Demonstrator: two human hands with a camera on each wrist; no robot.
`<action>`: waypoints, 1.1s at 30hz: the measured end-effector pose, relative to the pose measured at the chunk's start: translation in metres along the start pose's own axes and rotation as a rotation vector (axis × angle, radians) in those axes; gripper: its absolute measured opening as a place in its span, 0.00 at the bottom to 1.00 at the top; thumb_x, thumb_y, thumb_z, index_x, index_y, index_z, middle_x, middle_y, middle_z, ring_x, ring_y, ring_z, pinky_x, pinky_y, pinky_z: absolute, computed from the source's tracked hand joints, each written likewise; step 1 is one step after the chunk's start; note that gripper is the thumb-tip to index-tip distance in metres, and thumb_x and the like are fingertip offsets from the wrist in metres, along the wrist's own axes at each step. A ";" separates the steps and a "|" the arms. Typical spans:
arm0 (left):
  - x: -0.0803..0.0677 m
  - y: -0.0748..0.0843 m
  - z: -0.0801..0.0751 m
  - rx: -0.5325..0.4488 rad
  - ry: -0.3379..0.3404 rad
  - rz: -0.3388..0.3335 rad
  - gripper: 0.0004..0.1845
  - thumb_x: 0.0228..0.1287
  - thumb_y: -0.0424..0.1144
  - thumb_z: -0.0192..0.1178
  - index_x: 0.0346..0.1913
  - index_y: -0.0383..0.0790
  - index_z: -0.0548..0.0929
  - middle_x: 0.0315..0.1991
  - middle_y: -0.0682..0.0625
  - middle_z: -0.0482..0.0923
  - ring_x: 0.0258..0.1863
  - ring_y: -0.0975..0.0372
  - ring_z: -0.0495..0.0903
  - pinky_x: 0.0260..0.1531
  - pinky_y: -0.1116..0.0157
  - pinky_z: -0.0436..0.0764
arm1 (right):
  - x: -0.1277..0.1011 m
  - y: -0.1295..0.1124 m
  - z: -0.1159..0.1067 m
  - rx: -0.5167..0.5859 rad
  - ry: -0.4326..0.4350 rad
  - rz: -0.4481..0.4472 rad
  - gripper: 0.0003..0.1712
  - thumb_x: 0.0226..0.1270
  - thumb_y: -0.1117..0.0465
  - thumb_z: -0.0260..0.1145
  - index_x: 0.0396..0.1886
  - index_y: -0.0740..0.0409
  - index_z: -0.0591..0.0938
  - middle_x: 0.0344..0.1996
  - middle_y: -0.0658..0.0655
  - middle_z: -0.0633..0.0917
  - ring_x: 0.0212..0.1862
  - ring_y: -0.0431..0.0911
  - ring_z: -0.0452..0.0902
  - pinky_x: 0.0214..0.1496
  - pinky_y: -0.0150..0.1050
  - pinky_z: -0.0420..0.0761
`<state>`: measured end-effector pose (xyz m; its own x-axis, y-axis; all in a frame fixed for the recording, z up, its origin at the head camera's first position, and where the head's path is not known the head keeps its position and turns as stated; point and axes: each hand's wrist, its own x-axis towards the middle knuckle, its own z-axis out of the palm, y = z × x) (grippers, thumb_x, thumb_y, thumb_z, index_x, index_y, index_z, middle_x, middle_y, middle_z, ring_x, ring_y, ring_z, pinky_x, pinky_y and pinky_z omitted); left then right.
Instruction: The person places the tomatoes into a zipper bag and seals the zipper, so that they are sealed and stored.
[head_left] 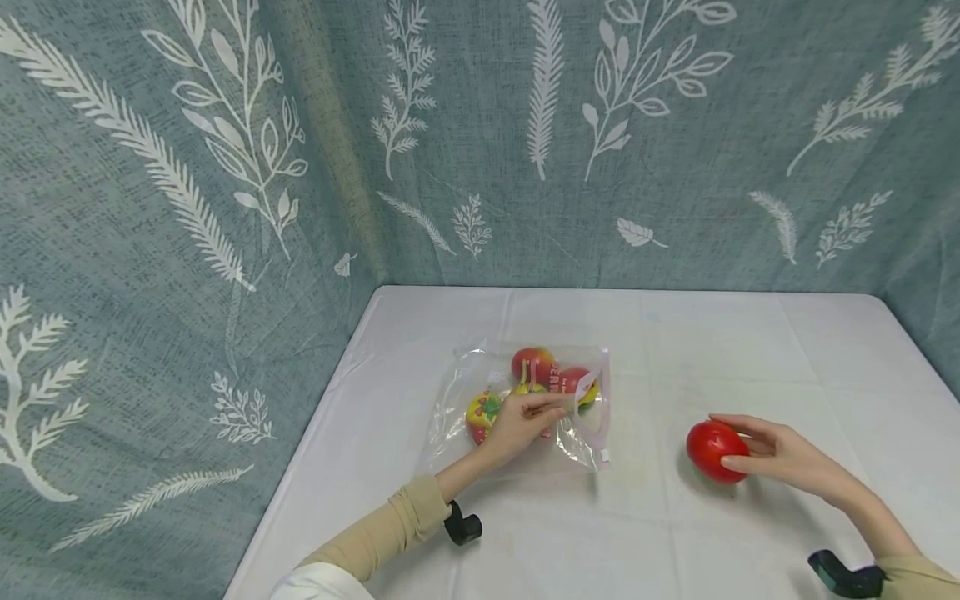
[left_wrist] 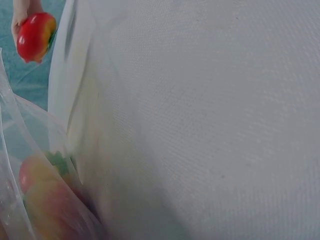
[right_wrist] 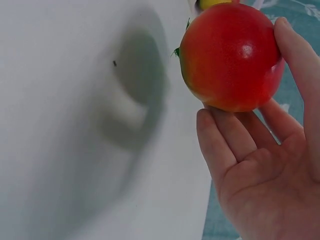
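A clear plastic zip bag (head_left: 450, 417) with a pinkish zip edge lies on the white table, its mouth toward the right. Several red and yellow fruits show through it, one of them a yellow-red fruit (head_left: 480, 410) with a green leafy top. My left hand (head_left: 517, 427) reaches over the bag and pinches the film near its mouth; the left wrist view shows the bag (left_wrist: 40, 120) but not the fingers. To the right, my right hand (head_left: 787, 454) grips a shiny red tomato (head_left: 712, 450) between thumb and fingers. The tomato (right_wrist: 232, 60) is held above the table, apart from its shadow.
A white cloth covers the table (head_left: 750, 342). Blue-green curtains (head_left: 480, 150) with white leaf prints hang behind it and along the left side. A black wrist camera (head_left: 462, 527) sits below the left wrist, and another camera (head_left: 843, 575) is by the right wrist.
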<state>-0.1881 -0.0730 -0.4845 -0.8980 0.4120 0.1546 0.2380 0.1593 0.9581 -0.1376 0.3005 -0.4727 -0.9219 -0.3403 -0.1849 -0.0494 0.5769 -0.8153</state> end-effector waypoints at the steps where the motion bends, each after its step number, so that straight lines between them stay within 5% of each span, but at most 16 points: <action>1: -0.001 0.005 0.000 0.000 -0.002 0.004 0.14 0.63 0.31 0.60 0.51 0.30 0.82 0.40 0.34 0.84 0.19 0.72 0.71 0.18 0.78 0.67 | 0.001 -0.001 0.001 0.006 -0.002 0.001 0.37 0.62 0.56 0.66 0.67 0.65 0.65 0.63 0.74 0.69 0.60 0.71 0.67 0.45 0.47 0.83; 7: -0.005 0.023 -0.001 0.006 -0.008 0.017 0.14 0.63 0.28 0.59 0.50 0.26 0.81 0.41 0.32 0.83 0.19 0.72 0.71 0.18 0.77 0.68 | 0.008 -0.006 0.004 0.034 -0.018 0.003 0.37 0.63 0.55 0.66 0.68 0.64 0.64 0.64 0.74 0.68 0.61 0.72 0.66 0.47 0.49 0.83; 13: 0.000 0.000 0.000 0.012 -0.002 0.032 0.14 0.64 0.33 0.60 0.51 0.32 0.82 0.41 0.37 0.84 0.19 0.74 0.70 0.17 0.77 0.67 | 0.012 -0.011 0.007 0.053 -0.020 -0.007 0.37 0.63 0.55 0.66 0.68 0.64 0.64 0.64 0.74 0.68 0.61 0.72 0.66 0.47 0.49 0.83; 17: 0.000 -0.002 0.000 0.027 0.002 0.015 0.15 0.63 0.34 0.61 0.51 0.34 0.83 0.42 0.38 0.84 0.19 0.73 0.70 0.18 0.78 0.66 | 0.014 -0.013 0.008 0.066 -0.024 -0.010 0.37 0.64 0.55 0.65 0.68 0.64 0.64 0.64 0.74 0.68 0.61 0.71 0.66 0.47 0.49 0.83; 27: -0.006 0.030 -0.002 0.029 -0.008 0.002 0.14 0.63 0.30 0.60 0.51 0.28 0.81 0.42 0.33 0.83 0.19 0.72 0.71 0.19 0.78 0.68 | 0.022 -0.018 0.013 0.055 0.003 -0.032 0.37 0.63 0.56 0.66 0.68 0.63 0.65 0.64 0.73 0.68 0.60 0.71 0.67 0.47 0.52 0.82; 33: -0.007 0.033 -0.002 0.027 -0.006 -0.011 0.14 0.63 0.29 0.60 0.50 0.28 0.81 0.44 0.34 0.83 0.19 0.71 0.72 0.19 0.79 0.68 | 0.026 -0.018 0.017 0.055 0.013 -0.052 0.36 0.62 0.57 0.66 0.67 0.63 0.66 0.63 0.73 0.69 0.61 0.71 0.67 0.48 0.52 0.82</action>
<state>-0.1744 -0.0723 -0.4538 -0.8981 0.4159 0.1426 0.2382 0.1875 0.9530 -0.1539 0.2688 -0.4718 -0.9235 -0.3591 -0.1352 -0.0762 0.5170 -0.8526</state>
